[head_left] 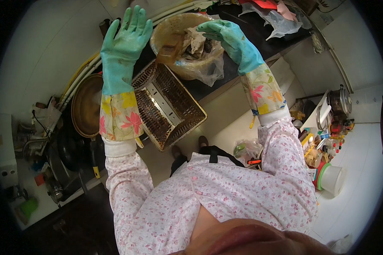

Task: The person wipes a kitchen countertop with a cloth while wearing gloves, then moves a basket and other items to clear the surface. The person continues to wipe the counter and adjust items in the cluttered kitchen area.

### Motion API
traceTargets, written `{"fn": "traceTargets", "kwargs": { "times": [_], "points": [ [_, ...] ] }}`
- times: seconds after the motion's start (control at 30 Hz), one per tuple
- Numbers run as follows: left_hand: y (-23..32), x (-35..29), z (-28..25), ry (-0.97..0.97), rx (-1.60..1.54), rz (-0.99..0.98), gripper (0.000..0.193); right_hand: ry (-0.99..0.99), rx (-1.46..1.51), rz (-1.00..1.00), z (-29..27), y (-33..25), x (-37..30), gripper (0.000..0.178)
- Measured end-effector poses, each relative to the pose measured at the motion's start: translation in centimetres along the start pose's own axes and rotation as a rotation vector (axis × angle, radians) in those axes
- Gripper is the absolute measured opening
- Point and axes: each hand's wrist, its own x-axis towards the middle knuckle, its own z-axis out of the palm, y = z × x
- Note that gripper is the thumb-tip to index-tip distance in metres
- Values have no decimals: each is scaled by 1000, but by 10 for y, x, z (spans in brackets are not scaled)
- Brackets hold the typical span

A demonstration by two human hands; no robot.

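Both my hands wear teal rubber gloves with floral cuffs. My left hand (127,42) is raised at the far left, palm showing and fingers spread, with nothing in it. Over the right side of a round basin (164,26) hovers my right hand (234,40), its fingers loosely bent and no held object visible. The basin is lined with clear plastic and contains a crumpled, dirty whitish rag (194,41) and dark scraps. A brown translucent box-like piece (168,53) rests at its near left rim. Below my left hand, a greasy rectangular slotted metal frame (187,104) sits tilted at the counter edge.
A brown round pan (83,106) and a dark wok (68,142) stand at left. Plastic bags (276,21) lie on the black counter at far right. Bottles (330,146), a pot (339,102) and white tubs (332,179) crowd the right side. A clear bag (247,149) is near my body.
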Motion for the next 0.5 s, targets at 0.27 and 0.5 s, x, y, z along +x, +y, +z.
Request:
{"fn": "traceTargets", "kwargs": {
  "times": [0.27,0.5],
  "points": [
    [7,-24,-7,22,26,91,51,46,-333,37,-19,27,7,45],
    [-1,-46,-4,79,-12,130,51,-74,-1734,-188,-15,82,48,40]
  ]
}}
